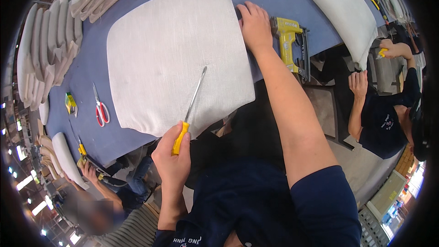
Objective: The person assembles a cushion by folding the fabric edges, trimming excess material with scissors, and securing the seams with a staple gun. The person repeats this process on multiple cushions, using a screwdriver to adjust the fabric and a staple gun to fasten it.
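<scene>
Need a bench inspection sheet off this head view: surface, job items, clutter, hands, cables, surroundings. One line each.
Surface: blue tabletop, a seam near the top.
Job's things: pale cushion lying flat; yellow-handled screwdriver, tip at its fabric.
Clutter: yellow staple gun right of the cushion; red-handled scissors and small box left of it.
Hands: left hand grips the screwdriver handle; right hand at the cushion's right edge, contact unclear.
Cables: nothing clearly seen.
Surroundings: stacked covers at far left; co-worker's hand at another cushion, right.
</scene>
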Motion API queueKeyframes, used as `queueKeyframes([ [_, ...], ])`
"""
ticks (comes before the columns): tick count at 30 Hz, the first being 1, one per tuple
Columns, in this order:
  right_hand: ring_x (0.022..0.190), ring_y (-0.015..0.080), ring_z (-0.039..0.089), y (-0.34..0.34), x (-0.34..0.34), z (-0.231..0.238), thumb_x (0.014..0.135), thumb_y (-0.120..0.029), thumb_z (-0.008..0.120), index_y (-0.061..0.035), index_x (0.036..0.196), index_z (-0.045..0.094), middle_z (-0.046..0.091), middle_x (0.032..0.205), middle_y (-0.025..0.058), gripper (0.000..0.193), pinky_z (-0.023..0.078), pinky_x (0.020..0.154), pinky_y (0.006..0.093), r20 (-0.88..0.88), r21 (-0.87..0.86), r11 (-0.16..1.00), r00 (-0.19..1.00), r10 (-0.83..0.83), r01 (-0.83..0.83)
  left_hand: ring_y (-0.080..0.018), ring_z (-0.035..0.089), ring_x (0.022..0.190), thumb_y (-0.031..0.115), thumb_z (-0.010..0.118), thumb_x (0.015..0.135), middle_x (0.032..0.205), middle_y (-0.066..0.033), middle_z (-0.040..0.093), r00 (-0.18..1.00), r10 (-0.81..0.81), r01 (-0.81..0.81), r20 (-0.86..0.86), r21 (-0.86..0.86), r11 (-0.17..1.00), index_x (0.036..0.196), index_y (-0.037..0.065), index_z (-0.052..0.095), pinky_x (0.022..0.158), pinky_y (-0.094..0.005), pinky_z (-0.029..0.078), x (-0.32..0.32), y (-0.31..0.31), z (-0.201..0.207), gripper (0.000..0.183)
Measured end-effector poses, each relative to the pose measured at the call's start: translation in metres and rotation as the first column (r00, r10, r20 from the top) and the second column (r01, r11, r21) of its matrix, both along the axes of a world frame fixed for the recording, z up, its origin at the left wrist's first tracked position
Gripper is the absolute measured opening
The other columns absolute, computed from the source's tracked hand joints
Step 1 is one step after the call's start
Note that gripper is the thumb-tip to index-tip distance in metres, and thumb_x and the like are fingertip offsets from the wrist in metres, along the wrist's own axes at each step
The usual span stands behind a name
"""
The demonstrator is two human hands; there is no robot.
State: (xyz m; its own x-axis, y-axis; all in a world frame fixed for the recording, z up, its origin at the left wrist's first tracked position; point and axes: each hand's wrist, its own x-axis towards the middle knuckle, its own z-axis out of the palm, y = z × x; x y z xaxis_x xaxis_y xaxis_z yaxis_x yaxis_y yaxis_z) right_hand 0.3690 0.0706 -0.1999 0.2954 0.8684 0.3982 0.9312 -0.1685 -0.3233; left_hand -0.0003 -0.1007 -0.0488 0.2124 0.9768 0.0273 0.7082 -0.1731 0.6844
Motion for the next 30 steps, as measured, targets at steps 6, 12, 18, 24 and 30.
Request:
queueKeyframes([
  [6, 0.151, 0.0341, 0.052, 0.001, -0.001, 0.002, 0.099, -0.015, 0.069, -0.0099, 0.146, 0.065, 0.060, 0.156, 0.0173, 0.047, 0.035, 0.131, 0.0538, -0.002, -0.007, 1.000, 1.000, 0.009, -0.009, -0.0229, 0.080, 0.106, 0.003, 0.078, 0.101, 0.121, -0.0176, 0.083, 0.995, 0.082, -0.075, 0.064, -0.114, 0.991, 0.137, -0.003, 0.076, 0.098, -0.0339, 0.060, 0.003, -0.001, -0.010, 0.036],
  [12, 0.151, 0.0351, 0.051, -0.001, -0.003, 0.004, 0.099, -0.015, 0.069, -0.0096, 0.147, 0.064, 0.060, 0.156, 0.0174, 0.048, 0.035, 0.131, 0.0532, 0.003, 0.004, 1.000, 1.000, 0.011, -0.011, -0.0214, 0.075, 0.081, 0.008, 0.078, 0.103, 0.108, -0.0133, 0.079, 0.996, -0.026, 0.033, 0.081, -0.077, 0.997, 0.145, 0.000, 0.066, 0.076, -0.0310, 0.058, 0.009, 0.008, 0.007, 0.045],
  [18, 0.151, 0.0362, 0.051, 0.001, -0.001, 0.005, 0.099, -0.013, 0.068, -0.0084, 0.148, 0.064, 0.059, 0.157, 0.0183, 0.050, 0.035, 0.131, 0.0540, 0.008, -0.026, 1.000, 1.000, 0.013, -0.013, -0.0142, 0.074, 0.086, 0.017, 0.069, 0.111, 0.113, -0.0126, 0.076, 0.950, 0.193, -0.063, 0.244, -0.456, 0.888, 0.140, 0.003, 0.067, 0.069, -0.0241, 0.057, -0.004, -0.003, -0.004, 0.032],
  [24, 0.149, 0.0380, 0.053, 0.001, 0.001, 0.005, 0.098, -0.012, 0.066, -0.0065, 0.146, 0.065, 0.060, 0.156, 0.0193, 0.049, 0.037, 0.129, 0.0544, 0.022, 0.002, 1.000, 0.999, 0.028, -0.028, -0.0150, 0.065, 0.077, 0.028, 0.050, 0.121, 0.108, -0.0134, 0.072, 0.577, 0.575, 0.150, 0.580, -0.768, 0.623, 0.143, 0.002, 0.063, 0.055, -0.0232, 0.049, -0.007, -0.001, -0.017, 0.036],
  [30, 0.148, 0.0377, 0.053, 0.001, 0.002, 0.005, 0.098, -0.012, 0.068, -0.0064, 0.147, 0.064, 0.059, 0.156, 0.0194, 0.049, 0.037, 0.129, 0.0545, 0.024, -0.010, 1.000, 0.999, 0.026, -0.026, -0.0161, 0.060, 0.073, 0.035, 0.046, 0.123, 0.107, -0.0145, 0.066, 0.169, 0.764, 0.349, 0.623, -0.763, 0.544, 0.152, 0.004, 0.054, 0.048, -0.0211, 0.043, -0.009, -0.017, -0.041, 0.044],
])
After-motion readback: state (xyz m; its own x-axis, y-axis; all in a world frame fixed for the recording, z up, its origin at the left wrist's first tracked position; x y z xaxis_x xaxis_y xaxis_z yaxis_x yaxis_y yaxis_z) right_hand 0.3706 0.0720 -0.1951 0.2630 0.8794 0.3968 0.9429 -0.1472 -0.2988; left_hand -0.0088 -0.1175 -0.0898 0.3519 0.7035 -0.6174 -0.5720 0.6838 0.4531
